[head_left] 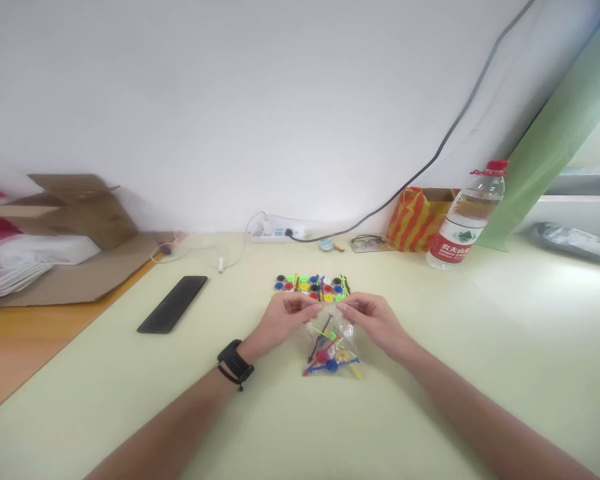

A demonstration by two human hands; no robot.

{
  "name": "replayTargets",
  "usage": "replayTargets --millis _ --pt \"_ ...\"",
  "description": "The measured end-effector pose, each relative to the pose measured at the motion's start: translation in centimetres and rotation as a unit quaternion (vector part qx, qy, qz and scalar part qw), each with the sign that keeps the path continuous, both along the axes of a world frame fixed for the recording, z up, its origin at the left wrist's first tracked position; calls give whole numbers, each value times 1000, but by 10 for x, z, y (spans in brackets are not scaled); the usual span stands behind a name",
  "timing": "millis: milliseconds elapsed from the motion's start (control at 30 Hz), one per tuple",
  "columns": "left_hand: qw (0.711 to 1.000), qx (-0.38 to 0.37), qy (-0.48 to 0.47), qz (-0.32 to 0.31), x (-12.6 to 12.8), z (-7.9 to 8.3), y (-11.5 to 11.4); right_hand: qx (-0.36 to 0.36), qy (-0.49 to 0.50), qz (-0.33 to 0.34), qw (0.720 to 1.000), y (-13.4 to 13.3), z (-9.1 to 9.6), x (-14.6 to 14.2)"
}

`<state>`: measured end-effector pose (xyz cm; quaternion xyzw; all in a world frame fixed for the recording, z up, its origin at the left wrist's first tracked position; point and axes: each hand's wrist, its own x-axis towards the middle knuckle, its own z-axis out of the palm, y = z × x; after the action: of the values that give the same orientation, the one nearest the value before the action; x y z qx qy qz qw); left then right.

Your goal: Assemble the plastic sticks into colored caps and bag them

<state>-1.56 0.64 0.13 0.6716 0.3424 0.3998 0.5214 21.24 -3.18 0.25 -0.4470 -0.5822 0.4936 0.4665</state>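
A clear plastic bag [347, 330] hangs or rests between my hands, with several coloured plastic spinner arrows [332, 365] inside in red, blue, yellow, green and black. My left hand [289, 313] pinches the bag's top edge on the left, thumb against fingers. The matching corner on the right is pinched by my right hand [373, 319]. Just beyond my fingers lie rows of small round coloured pieces [305, 288] with thin coloured strips among them. My hands partly hide the nearest of these.
A black phone [173, 305] lies at left, near an open cardboard box [80, 213]. Along the wall are a white power strip [277, 231], a small round tin [327, 245], glasses [371, 241] and a striped bag [413, 223]. A large water bottle [467, 220] stands at right.
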Motion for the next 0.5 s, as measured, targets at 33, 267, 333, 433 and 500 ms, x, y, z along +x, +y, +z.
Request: replayTargets --millis 33,267,333,433,500 --pt "1000 -1 0 -2 -1 0 0 2 2 -4 1000 0 -1 0" --pt "999 -29 -27 -4 -2 -4 3 -20 33 -18 999 3 -7 4" --pt "998 -49 -40 7 -3 -6 3 -42 58 -22 997 5 -10 5" --pt "995 -83 -56 23 -3 -8 3 -81 98 -26 992 8 -16 6" --pt "991 -108 -71 31 -3 -8 3 -92 119 -25 988 9 -18 6"
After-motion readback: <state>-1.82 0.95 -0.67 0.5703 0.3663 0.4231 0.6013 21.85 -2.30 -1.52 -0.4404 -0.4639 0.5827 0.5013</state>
